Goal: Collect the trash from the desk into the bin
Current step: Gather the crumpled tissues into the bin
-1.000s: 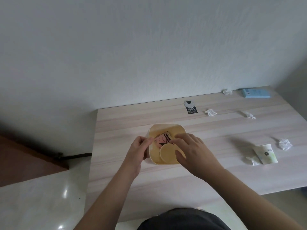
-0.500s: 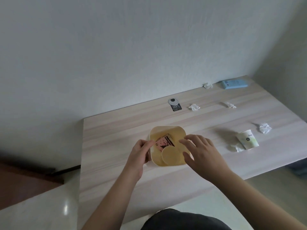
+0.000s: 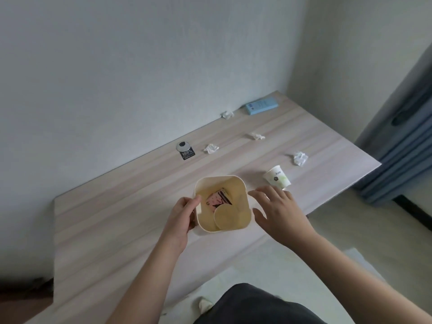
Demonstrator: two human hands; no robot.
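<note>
A small cream bin stands on the wooden desk. Inside it lie a pink wrapper and a round cream disc. My left hand grips the bin's left rim, thumb inside. Spread open, my right hand hovers just right of the bin and holds nothing. A paper cup lies on its side right beyond its fingertips. Crumpled paper scraps are scattered farther back.
A black tag with a round silver top lies near the wall. A light blue box sits at the desk's far right corner. Blue curtains hang to the right. The desk's front edge runs close to my body.
My right hand has lifted off the bin and moved right toward the paper cup, fingers spread. The view has swung right. My left hand stays on the bin's rim.
</note>
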